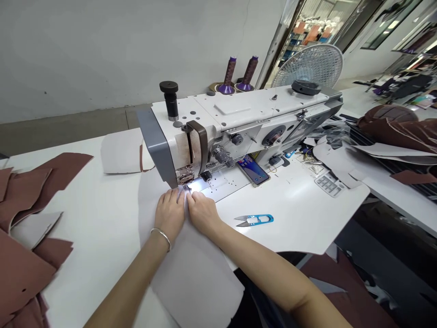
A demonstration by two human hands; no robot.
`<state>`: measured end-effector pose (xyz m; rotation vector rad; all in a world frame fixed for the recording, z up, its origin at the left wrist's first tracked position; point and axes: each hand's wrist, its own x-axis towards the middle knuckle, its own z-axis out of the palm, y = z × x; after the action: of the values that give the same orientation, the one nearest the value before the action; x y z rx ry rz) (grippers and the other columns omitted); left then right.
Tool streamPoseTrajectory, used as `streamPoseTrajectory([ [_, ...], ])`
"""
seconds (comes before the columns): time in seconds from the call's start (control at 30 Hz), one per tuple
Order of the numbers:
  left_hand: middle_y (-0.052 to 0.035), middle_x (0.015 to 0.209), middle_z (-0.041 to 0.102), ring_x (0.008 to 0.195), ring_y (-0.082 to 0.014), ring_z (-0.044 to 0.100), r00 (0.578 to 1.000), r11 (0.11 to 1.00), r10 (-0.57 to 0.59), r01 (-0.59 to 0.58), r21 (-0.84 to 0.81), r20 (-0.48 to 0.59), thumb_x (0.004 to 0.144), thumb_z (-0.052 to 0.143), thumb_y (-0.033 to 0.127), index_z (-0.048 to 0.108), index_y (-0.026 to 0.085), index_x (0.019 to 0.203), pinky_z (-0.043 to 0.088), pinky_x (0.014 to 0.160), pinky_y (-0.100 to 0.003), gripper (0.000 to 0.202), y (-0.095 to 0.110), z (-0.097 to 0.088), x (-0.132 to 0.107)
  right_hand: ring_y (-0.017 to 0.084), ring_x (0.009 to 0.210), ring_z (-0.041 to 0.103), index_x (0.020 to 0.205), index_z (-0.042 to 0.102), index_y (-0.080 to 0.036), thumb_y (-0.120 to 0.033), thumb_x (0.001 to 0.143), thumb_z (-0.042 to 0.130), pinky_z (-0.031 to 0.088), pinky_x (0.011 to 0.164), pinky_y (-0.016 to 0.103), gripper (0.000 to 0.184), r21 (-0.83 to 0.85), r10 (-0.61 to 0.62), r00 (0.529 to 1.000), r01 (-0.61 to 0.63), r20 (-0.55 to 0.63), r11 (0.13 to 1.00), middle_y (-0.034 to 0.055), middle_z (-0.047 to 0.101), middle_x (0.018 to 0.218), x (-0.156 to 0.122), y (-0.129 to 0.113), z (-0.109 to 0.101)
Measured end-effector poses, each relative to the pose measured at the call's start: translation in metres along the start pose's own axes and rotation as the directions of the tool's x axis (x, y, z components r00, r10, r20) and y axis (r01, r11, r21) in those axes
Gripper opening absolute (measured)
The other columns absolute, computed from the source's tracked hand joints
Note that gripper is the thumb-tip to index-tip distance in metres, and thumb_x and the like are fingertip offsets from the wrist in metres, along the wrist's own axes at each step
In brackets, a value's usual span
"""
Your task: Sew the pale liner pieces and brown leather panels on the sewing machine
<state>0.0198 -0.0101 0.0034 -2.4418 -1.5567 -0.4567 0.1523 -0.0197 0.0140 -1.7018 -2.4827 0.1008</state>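
A pale grey sheet of material [201,273] lies under the sewing machine [211,127] and hangs over the table's front edge. Close in front of the lit needle area, my left hand [170,212] presses its bunched fingers on the sheet. A bangle circles that wrist. My right hand [203,212] is closed beside it, pinching the sheet along a fold between the two hands. Both thumbs and the edge under them are mostly hidden. To the right of my right hand, blue thread snips [254,220] lie on the table.
Brown pieces with pale backs [27,269] are piled at left. Another pale piece [122,152] lies behind the machine head. A phone [253,170] rests by the machine's base. Two thread cones [229,75] and a fan [309,66] stand behind. Brown panels [396,123] are stacked at right.
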Motion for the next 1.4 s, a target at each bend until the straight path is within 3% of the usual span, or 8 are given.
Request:
streamPoseTrajectory([
  [0.3,-0.0176,0.116,0.061,0.112,-0.0278,0.052,0.999,0.999,-0.032,0.031,0.027,0.014,0.088,0.032,0.012,0.061,0.009,0.108,0.042,0.092,-0.041,0.035,0.012,-0.004,-0.004,0.018,0.082,0.05,0.105,0.052,-0.017,-0.019,0.097,0.034,0.039,0.059,0.026,0.02,0.011,-0.007,1.0,0.007,0.009,1.0,0.0071,0.057,0.093,0.001,0.0,0.001],
  [0.6,-0.0199,0.121,0.058,0.117,-0.03,0.05,0.999,0.999,-0.034,0.035,-0.042,0.021,0.088,0.032,0.012,0.059,0.009,0.11,0.04,0.095,-0.046,0.035,0.007,0.0,-0.004,0.018,0.08,0.051,0.102,0.052,-0.018,-0.017,0.096,0.035,0.037,0.057,0.026,0.018,0.0,0.017,1.0,-0.017,0.0,1.0,0.0053,0.056,0.089,0.001,-0.001,-0.002],
  [1.0,-0.0192,0.122,0.058,0.117,-0.0291,0.049,0.999,0.999,-0.034,0.035,-0.008,0.039,0.086,0.034,0.011,0.059,0.008,0.112,0.039,0.096,-0.045,0.037,0.001,0.007,-0.002,0.018,0.082,0.05,0.102,0.052,-0.018,-0.018,0.096,0.034,0.038,0.059,0.026,0.019,0.001,0.027,0.999,-0.027,0.028,1.0,0.0064,0.056,0.091,0.001,-0.001,-0.001],
  [1.4,-0.0193,0.121,0.059,0.118,-0.0285,0.05,1.0,0.999,-0.025,0.025,-0.023,0.006,0.086,0.034,0.01,0.06,0.009,0.11,0.039,0.097,-0.044,0.036,0.009,0.005,-0.007,0.018,0.085,0.051,0.103,0.052,-0.019,-0.02,0.096,0.037,0.038,0.06,0.025,0.017,0.024,0.048,0.999,-0.048,0.014,0.999,0.006,0.057,0.091,0.0,0.0,-0.002],
])
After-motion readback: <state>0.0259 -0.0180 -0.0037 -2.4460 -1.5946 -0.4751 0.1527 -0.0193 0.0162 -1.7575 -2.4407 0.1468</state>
